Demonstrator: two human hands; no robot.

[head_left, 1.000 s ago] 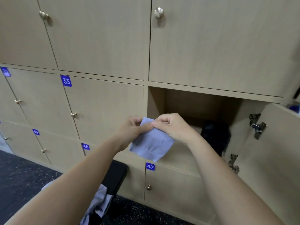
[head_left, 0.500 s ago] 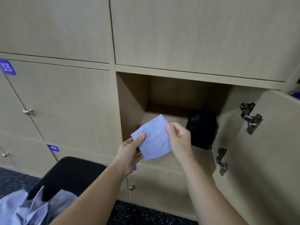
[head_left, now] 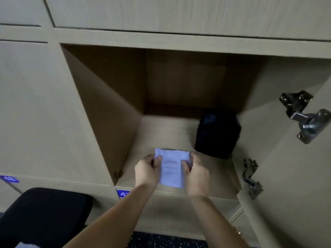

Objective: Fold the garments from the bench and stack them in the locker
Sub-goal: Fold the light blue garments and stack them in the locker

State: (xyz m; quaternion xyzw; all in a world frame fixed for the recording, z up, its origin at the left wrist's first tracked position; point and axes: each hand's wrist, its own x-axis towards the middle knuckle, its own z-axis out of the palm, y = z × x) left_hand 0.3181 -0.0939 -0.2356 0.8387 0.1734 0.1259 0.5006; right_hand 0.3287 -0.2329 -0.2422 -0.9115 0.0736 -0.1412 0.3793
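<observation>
The picture was blurred. The number tag (head_left: 122, 193) under the open locker (head_left: 111, 111) was half covered by the left forearm, and a second tag (head_left: 9, 178) at the far left was too smeared to read. The black bench (head_left: 44, 215) at the near left was cut off by the frame, with only a sliver of pale cloth (head_left: 22, 245) showing at the bottom edge.

The locker held two things: a folded dark garment (head_left: 217, 133) far right against the side wall, and a small folded blue garment (head_left: 172, 169) low at the near edge, apart from it. Whether it lay on the floor could not be told.

The left hand (head_left: 147, 171) and the right hand (head_left: 197, 176) each pinched one side of the blue garment, thumbs on top and the other fingers hidden beneath. The door (head_left: 295, 185) stood open on the right, carrying two hinges (head_left: 304, 117)
</observation>
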